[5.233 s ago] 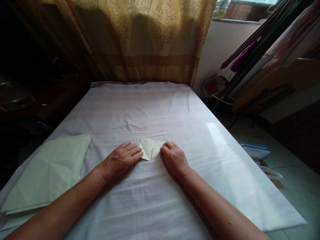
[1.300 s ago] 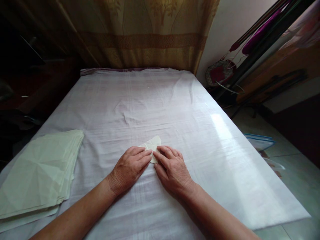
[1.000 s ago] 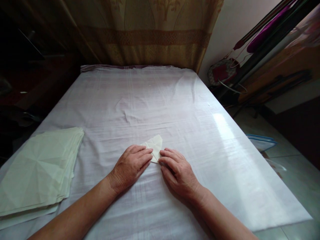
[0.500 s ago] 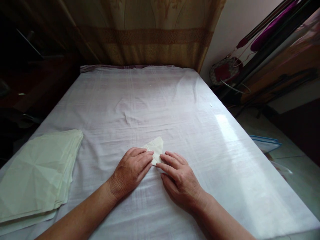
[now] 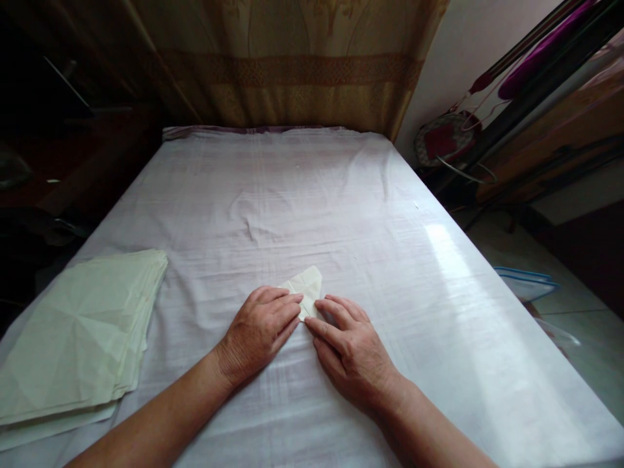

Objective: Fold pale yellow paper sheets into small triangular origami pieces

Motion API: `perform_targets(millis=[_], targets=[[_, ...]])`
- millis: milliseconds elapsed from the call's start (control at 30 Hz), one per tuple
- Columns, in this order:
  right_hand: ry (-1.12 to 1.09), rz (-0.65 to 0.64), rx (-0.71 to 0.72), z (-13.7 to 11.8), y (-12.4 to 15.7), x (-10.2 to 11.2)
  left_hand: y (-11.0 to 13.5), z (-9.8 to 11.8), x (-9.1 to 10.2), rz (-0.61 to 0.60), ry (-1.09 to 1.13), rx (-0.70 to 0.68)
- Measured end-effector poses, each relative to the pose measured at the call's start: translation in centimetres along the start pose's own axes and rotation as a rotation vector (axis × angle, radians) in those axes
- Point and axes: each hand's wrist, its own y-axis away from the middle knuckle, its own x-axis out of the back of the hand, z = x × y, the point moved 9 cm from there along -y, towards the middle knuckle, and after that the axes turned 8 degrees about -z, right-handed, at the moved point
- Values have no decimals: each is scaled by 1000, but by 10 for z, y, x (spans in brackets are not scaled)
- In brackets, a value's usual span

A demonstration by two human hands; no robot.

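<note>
A small piece of folded pale yellow paper [image 5: 311,286] lies on the cloth-covered surface, creased and pointed at its far end. Flat across its left part rests my left hand [image 5: 263,328], fingers stretched out and hiding some of the paper. My right hand [image 5: 348,338] touches the paper's right and near edges with its fingertips, fingers extended and slightly apart, the thumb lying on the cloth. Neither hand is closed round the paper; both press it from above. To the left is a stack of larger creased paper sheets [image 5: 78,331] of the same pale colour.
A pale checked cloth [image 5: 312,195] with a few wrinkles covers the surface. Behind it hangs a brown patterned curtain [image 5: 292,65]. A bag [image 5: 446,140] hangs by the wall at the right. Blue-edged plastic items [image 5: 526,283] sit lower, beyond the right edge.
The whole view has shifted slightly, so the surroundings appear a little further right. Both hands and the folded paper stay almost as they were, with the right fingers still at its edge.
</note>
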Motion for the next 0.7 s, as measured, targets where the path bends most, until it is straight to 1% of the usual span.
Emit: perform_targets(millis=[300, 500, 700], targets=[[-14, 27, 15, 0, 1, 0, 0, 2, 2, 23, -19, -11], [7, 10, 6, -1, 0, 0, -1, 4, 2, 19, -29, -29], [89, -8, 16, -4, -1, -3, -1, 4, 3, 32, -51, -31]])
